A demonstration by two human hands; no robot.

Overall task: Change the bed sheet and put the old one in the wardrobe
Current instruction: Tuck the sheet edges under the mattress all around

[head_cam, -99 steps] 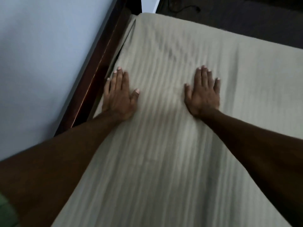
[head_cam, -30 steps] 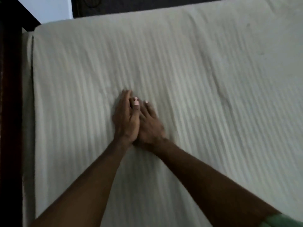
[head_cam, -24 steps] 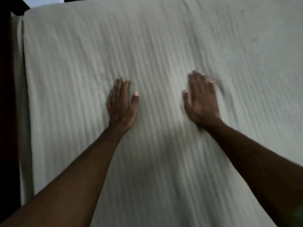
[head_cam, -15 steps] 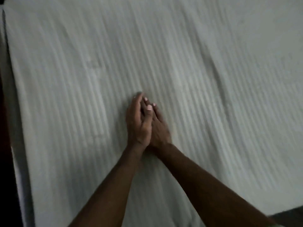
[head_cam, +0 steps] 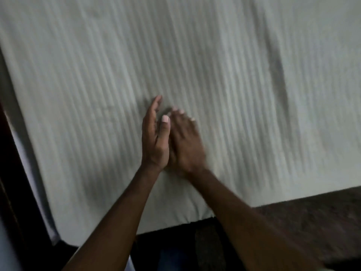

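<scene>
The pale striped bed sheet (head_cam: 214, 65) lies spread flat over the bed, a long crease running down its right part. The left hand (head_cam: 154, 137) and right hand (head_cam: 185, 143) rest on it side by side, touching, fingers straight, gripping nothing.

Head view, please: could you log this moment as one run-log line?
stage: smoothing | left hand: open, beside right | right hand: open, on bed sheet | crease: remains
</scene>
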